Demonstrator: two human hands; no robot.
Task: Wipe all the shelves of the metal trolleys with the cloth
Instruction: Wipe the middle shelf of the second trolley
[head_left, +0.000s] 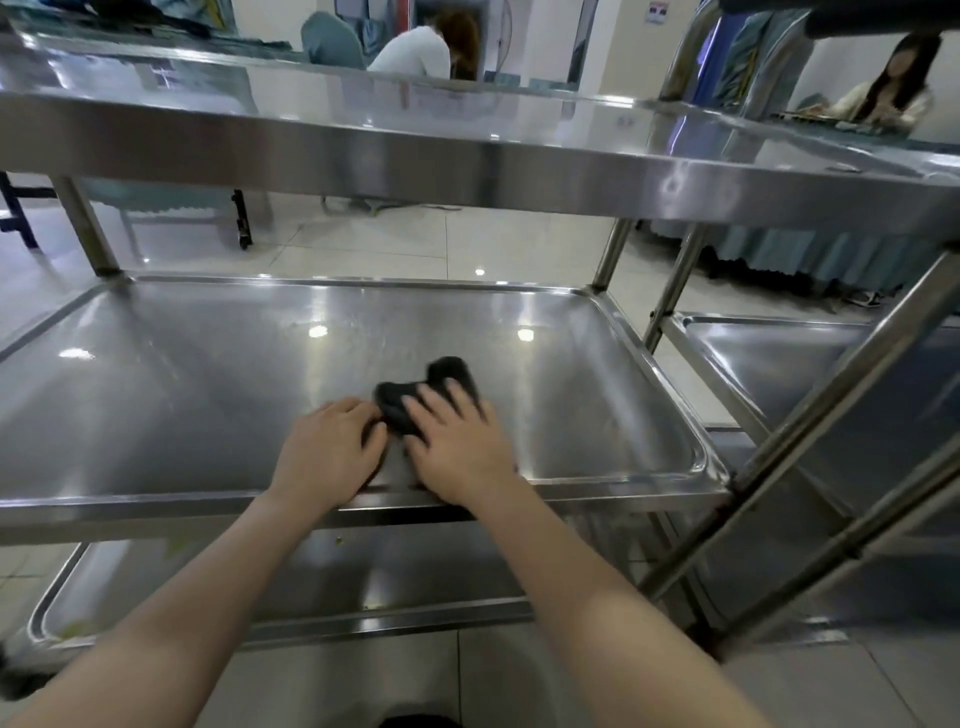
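Observation:
A stainless steel trolley fills the view, with a top shelf (363, 150), a middle shelf (182, 374) and a bottom shelf (322, 587). A dark, crumpled cloth (415, 397) lies on the middle shelf near its front edge. My right hand (457, 441) presses flat on the cloth's near part, fingers spread. My left hand (327, 452) rests beside it with curled fingers touching the cloth's left edge. Both forearms reach in from below between the top and middle shelves.
A second metal trolley (810, 364) stands close on the right, its slanted legs (831, 415) crossing the view. Two people sit at tables behind the trolleys. Tiled floor shows beyond and below. Small yellowish crumbs lie on the bottom shelf.

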